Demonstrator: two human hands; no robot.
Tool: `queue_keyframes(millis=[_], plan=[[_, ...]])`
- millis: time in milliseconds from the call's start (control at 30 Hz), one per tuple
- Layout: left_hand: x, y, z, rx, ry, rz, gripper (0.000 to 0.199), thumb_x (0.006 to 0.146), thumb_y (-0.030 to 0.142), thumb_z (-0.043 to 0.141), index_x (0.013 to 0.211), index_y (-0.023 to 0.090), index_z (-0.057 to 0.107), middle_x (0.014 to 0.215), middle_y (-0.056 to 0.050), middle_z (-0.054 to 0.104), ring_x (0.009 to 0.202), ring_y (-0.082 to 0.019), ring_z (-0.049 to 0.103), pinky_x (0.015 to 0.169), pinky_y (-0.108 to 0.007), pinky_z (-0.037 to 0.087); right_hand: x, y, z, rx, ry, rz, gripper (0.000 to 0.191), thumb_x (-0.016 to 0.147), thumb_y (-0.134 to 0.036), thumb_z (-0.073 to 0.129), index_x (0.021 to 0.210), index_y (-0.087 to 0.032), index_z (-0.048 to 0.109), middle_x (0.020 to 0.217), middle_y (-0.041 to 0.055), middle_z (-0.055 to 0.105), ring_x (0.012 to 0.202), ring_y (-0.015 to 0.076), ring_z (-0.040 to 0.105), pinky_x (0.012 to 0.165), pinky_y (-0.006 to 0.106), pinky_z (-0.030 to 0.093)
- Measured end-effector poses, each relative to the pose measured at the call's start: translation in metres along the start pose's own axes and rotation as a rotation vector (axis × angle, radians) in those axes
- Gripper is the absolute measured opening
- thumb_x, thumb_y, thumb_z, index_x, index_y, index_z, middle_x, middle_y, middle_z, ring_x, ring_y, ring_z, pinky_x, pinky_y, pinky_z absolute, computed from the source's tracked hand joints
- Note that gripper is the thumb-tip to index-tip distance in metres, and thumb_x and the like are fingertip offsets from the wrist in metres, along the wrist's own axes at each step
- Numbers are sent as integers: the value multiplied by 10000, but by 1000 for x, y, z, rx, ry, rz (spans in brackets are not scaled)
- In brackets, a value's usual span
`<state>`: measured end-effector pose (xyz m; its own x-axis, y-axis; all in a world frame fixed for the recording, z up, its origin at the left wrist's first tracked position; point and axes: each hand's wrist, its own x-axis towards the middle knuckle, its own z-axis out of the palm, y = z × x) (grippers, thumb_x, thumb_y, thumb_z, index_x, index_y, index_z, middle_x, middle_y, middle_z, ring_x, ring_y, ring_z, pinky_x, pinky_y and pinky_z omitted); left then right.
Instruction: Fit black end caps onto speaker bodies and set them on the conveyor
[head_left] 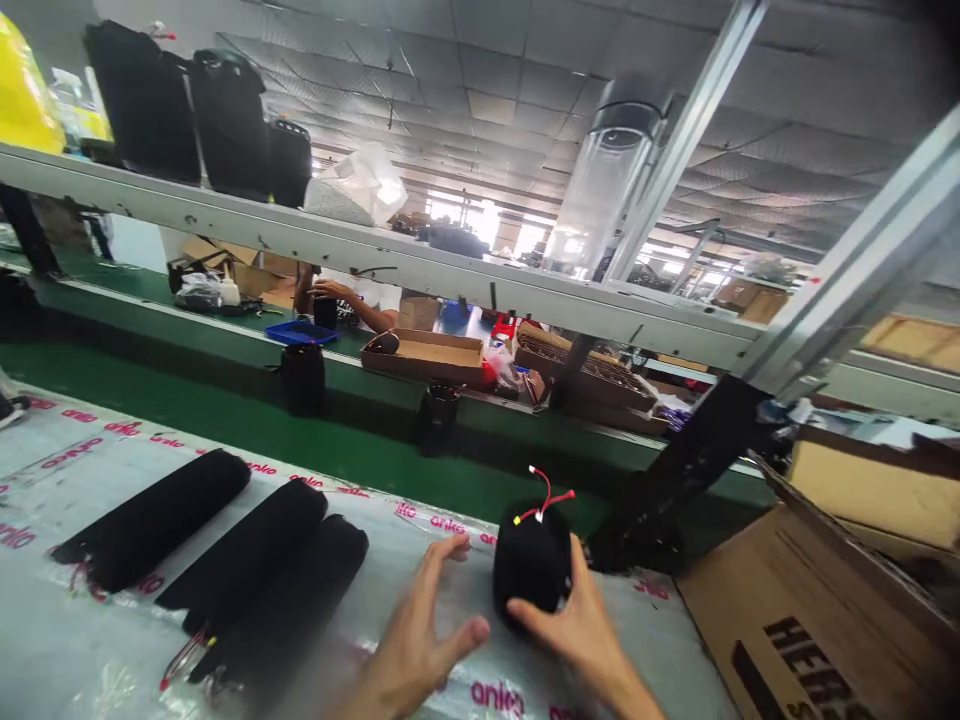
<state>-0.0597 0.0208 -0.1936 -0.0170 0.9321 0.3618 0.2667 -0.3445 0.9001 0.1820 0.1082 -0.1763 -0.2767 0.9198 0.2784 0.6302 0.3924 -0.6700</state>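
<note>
A black cylinder (531,560) stands at the near edge of the green belt, on the plastic-covered table, with red wires and small white and yellow connectors on top. My right hand (581,625) holds its right side, the thumb across the front and the fingers partly hidden behind. To the left of it, my left hand (427,625) is apart from the cylinder, thumb and fingers spread, with nothing between them. Several long black cylinders (169,515) lie on the table's plastic cover (390,590) at the left, with thin wires at their near ends.
Beyond the table runs a green belt (360,440) bearing two dark cylinders (302,378). A metal shelf (450,275) crosses above it. An open cardboard box (780,600) stands at the right. Across the belt are a blue tray (289,333), a shallow carton (442,368) and another person's arm (371,315).
</note>
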Motion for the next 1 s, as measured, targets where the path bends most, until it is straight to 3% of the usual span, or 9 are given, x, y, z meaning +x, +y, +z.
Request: queue_keyframes(millis=[167,300,433,500,600,700,833,933,1000], plan=[[-17,15,28,-172,-234,4,1201,743,845,787,1675,245,323,1667,-225,471,1509,-472,497,1259,-598,404,-94,-16,45,315,177,62,1033,583,-235,953,1520,-336,529,1348,78,738,1261,414,736,994,454,659],[-19,38,26,-267,-318,-83,1169,769,820,792,1664,235,320,1576,-210,567,1427,-451,579,1214,-564,449,-123,-34,43,347,172,75,1022,604,-156,870,1545,-356,527,1429,81,700,1338,418,692,1118,491,606],[-3,68,7,-456,-463,-282,903,906,840,594,1587,254,500,1468,-135,678,1375,-398,618,1168,-499,481,-136,-36,26,315,91,99,922,697,-142,830,1559,-292,538,1482,129,681,1396,420,656,1191,589,540],[7,82,3,-391,-468,-378,644,1001,662,538,1502,264,612,1394,-95,730,1342,-362,629,1156,-472,474,-139,-35,28,302,120,108,875,724,-139,834,1541,-286,560,1468,127,691,1389,413,663,1197,594,536],[20,98,5,-209,-435,-404,460,899,345,591,1331,271,732,1263,-42,782,1198,-311,670,1087,-415,496,-142,-34,47,307,238,85,933,684,-101,864,1541,-315,564,1486,102,683,1387,409,663,1176,553,568],[27,103,8,-162,-437,-416,433,849,302,578,1237,258,764,1216,-37,795,1139,-296,681,1022,-388,518,-142,-33,58,308,310,51,970,649,-81,885,1537,-317,573,1528,101,661,1417,420,639,1178,542,569],[26,102,9,-193,-447,-403,428,895,415,656,1279,249,747,1260,-58,784,1182,-310,679,1017,-394,525,-126,-32,12,439,105,44,887,645,-88,850,1486,-275,637,1427,109,742,1260,382,752,1048,508,652],[24,99,12,-209,-393,-416,393,868,354,656,1226,247,776,1206,-49,797,1148,-300,688,1008,-387,516,-94,-32,-55,532,-208,64,425,894,-202,683,1304,-275,768,1151,73,860,999,294,844,880,443,699],[24,98,15,-237,-373,-439,395,847,322,656,1212,241,785,1169,-47,803,1102,-290,698,969,-377,521,-66,-37,-92,466,-155,56,278,1018,-348,569,1120,-239,804,959,71,869,884,270,847,809,413,693]])
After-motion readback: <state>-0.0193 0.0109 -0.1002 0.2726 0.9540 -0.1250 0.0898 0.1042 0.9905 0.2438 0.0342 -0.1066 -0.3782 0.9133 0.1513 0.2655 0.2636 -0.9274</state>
